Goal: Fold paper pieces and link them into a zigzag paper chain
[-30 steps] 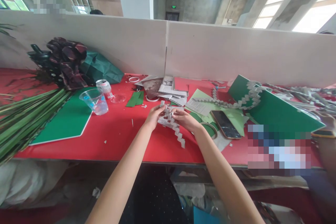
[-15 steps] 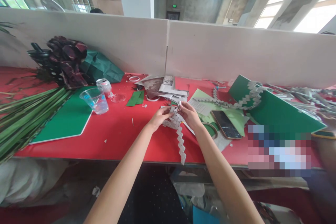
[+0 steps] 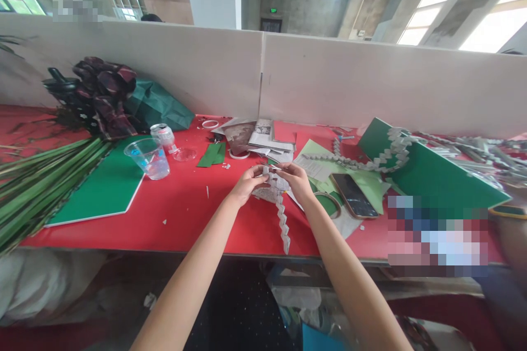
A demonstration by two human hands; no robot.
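Note:
Both my hands meet over the middle of the red table, working on a zigzag chain of folded paper (image 3: 282, 219). My left hand (image 3: 249, 184) pinches the chain's upper end between thumb and fingers. From the other side, my right hand (image 3: 297, 180) is closed at the same end; the small piece at its fingertips looks like folded paper but is partly hidden. The chain's free end hangs down toward the table's front edge. Printed paper (image 3: 265, 194) lies beneath my hands. A second, longer folded-paper chain (image 3: 370, 164) stretches over the green sheets and a green board at the right.
A phone (image 3: 354, 195) and a tape roll (image 3: 329, 204) lie right of my hands. To the left stand a plastic cup (image 3: 149, 160) and a can (image 3: 163, 136), beside long green leaves (image 3: 53, 181). A green board (image 3: 440, 170) leans at the right, near another person's arm (image 3: 510, 236).
My right hand has tilted its fingers down and in, closer to my left fingertips. The hanging chain has swung slightly left.

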